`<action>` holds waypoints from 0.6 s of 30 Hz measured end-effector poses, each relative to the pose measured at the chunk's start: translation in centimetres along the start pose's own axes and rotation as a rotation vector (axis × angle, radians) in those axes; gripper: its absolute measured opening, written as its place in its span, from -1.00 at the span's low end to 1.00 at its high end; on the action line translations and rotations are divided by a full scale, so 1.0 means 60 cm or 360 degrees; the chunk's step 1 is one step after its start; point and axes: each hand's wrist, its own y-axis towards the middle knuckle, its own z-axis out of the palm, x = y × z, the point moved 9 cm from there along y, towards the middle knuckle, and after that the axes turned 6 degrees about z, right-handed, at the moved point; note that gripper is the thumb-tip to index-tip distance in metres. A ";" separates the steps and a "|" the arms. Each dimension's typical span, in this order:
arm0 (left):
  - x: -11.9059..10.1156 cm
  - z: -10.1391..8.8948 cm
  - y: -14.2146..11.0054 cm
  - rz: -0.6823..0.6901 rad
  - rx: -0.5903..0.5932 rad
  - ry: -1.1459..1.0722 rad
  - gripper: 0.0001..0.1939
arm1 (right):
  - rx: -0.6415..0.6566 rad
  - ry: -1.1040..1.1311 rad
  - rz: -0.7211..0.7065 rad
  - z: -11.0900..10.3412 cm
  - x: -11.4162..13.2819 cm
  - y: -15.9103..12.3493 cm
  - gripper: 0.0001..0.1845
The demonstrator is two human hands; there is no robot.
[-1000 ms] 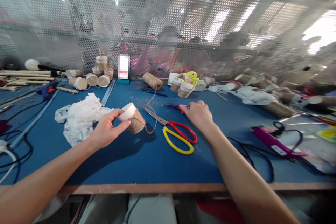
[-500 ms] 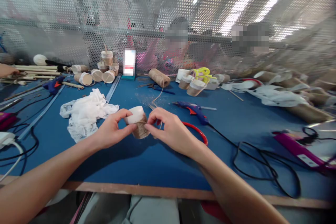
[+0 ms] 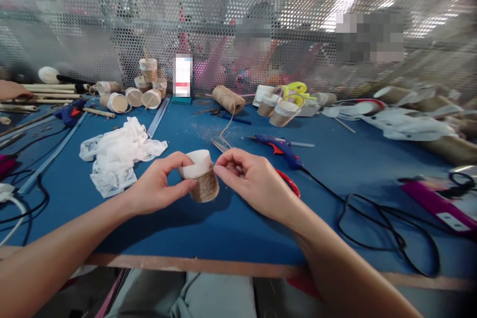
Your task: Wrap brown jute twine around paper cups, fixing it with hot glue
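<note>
My left hand (image 3: 160, 184) is closed on a small cup (image 3: 204, 187), thumb on the near side and fingers over its rim. The cup has a white upper band and brown burlap-like wrapping below, and it tilts slightly above the table. At its right edge, my right hand (image 3: 251, 174) pinches jute twine; the fingertips are close against the cup. The twine (image 3: 222, 135) runs back to a spool of jute twine (image 3: 228, 99). Under my right hand lie scissors (image 3: 295, 188), with red handles and a blade tip showing; the hand hides their middle.
A blue glue gun (image 3: 279, 149) lies right, its black cord (image 3: 346, 203) looping toward a purple power strip (image 3: 436, 206). Crumpled white fabric (image 3: 119, 154) sits left. Several wrapped cups (image 3: 148, 70) and a phone (image 3: 182, 74) stand behind. Another person's hand (image 3: 13, 90) is at far left.
The cup has turned in my left hand and now stands more upright. My right hand's fingertips have moved from the cup's front to its right edge. The view has tilted down slightly.
</note>
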 end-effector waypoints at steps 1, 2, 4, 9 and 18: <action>0.001 0.000 0.000 -0.0004 -0.0001 -0.0048 -0.92 | 0.0002 0.0009 0.0001 -0.001 0.001 0.000 -0.89; 0.001 0.001 -0.001 -0.0009 -0.0004 -0.0091 -0.91 | 0.0004 0.0020 0.0000 -0.002 0.002 0.000 -0.89; 0.001 0.002 -0.001 -0.0014 0.0002 -0.0170 -0.91 | 0.0009 0.0045 -0.0009 -0.004 0.004 0.000 -0.89; 0.003 0.004 -0.003 -0.0072 0.0016 -0.0347 -0.91 | 0.0014 0.0117 0.0003 -0.005 0.001 -0.001 -0.88; 0.003 0.012 -0.006 -0.0076 0.0081 -0.0680 -0.91 | 0.0039 0.0191 0.0030 -0.006 0.000 -0.004 -0.90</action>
